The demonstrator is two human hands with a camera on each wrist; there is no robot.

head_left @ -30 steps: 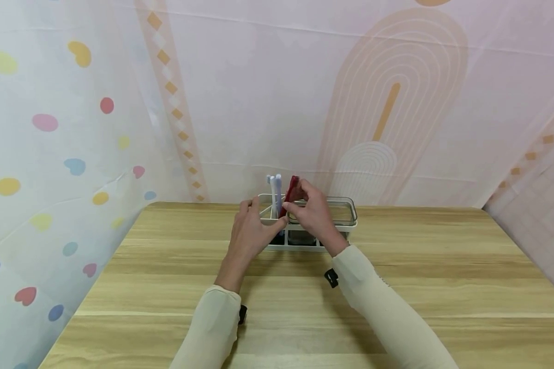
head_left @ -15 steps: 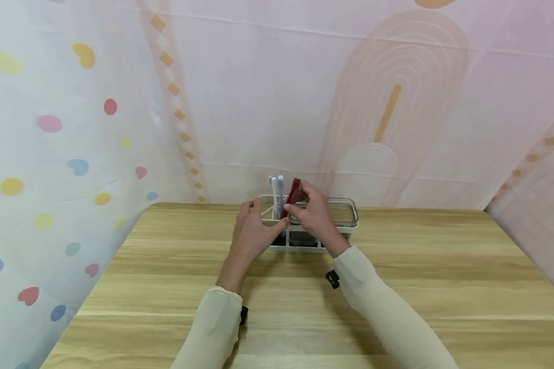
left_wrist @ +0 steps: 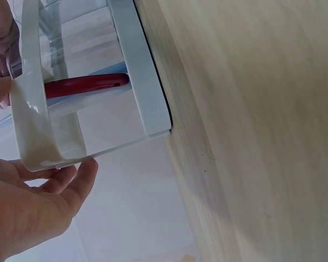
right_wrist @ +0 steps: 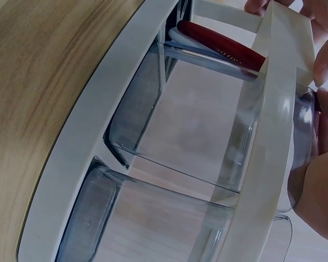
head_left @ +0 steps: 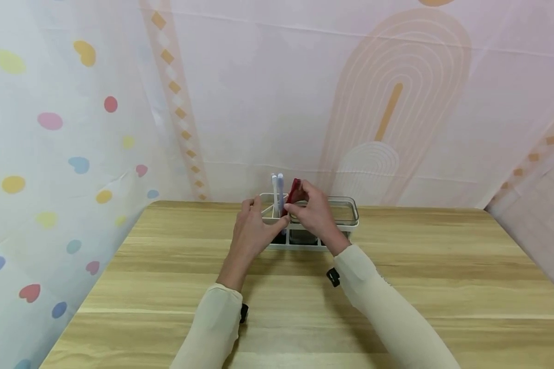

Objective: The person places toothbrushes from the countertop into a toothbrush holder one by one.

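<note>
Pinching the red brush [head_left: 294, 190] near its top, the right hand [head_left: 315, 218] holds it upright in the left part of the white rack [head_left: 346, 223] at the far side of the table [head_left: 397, 287]; the left hand [head_left: 251, 233] steadies the rack's left end, beside two white brushes [head_left: 277, 189]. At the left wrist, fingers [left_wrist: 71, 183] curl under the rim. At the right wrist, the brush [right_wrist: 221, 46] looks light, stiff and glossy, probably slippery, so a grip on the handle suits it.
</note>
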